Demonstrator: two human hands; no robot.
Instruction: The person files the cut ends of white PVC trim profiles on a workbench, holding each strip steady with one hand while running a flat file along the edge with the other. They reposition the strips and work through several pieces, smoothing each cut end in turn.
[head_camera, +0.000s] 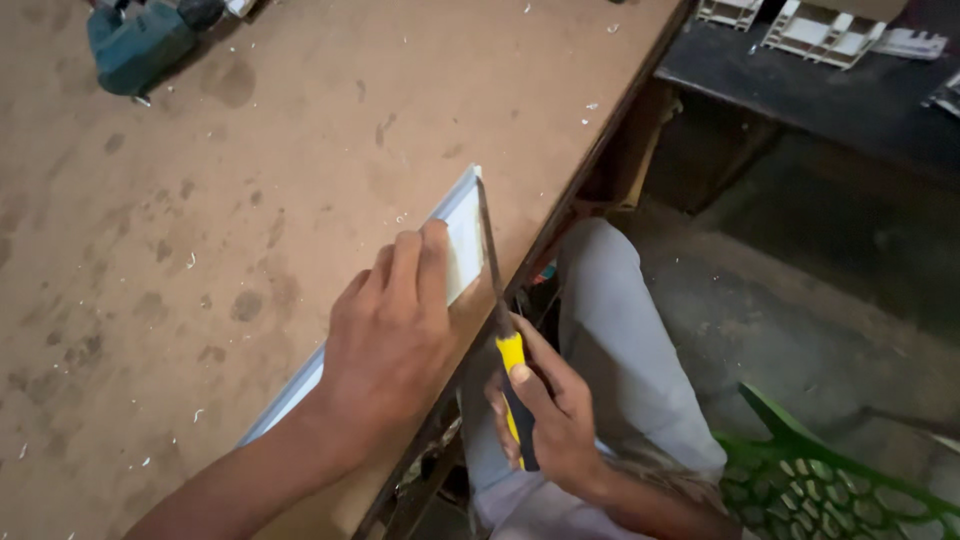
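We see first the worktop (200, 200), a wide flat board of brown pressed wood, matt and stained with darker round spots, with small white shavings spread over it. Its edge runs diagonal from the upper right to the lower middle. Beyond this edge there is the dark, rough floor (800, 300), and at the lower right a green plastic chair (820, 490) with a lattice pattern of holes. At the upper right some white plastic profile pieces (820, 30) with hollow chambers lie on a dark surface. At the upper left corner of the worktop a dark green power tool (140, 45) lies, well apart from the hands.

On the worktop, near its edge, lies a long, thin white plastic strip (455, 230), smooth and a little glossy, with a raised rim along one side. Our left hand (390, 340) presses flat on it, fingers together and bent over the strip, holding it down. Our right hand (550, 410) is closed around the yellow and black handle of a small saw (497, 290). Its narrow, dark metal blade lies against the end of the strip, beside the left fingertips.
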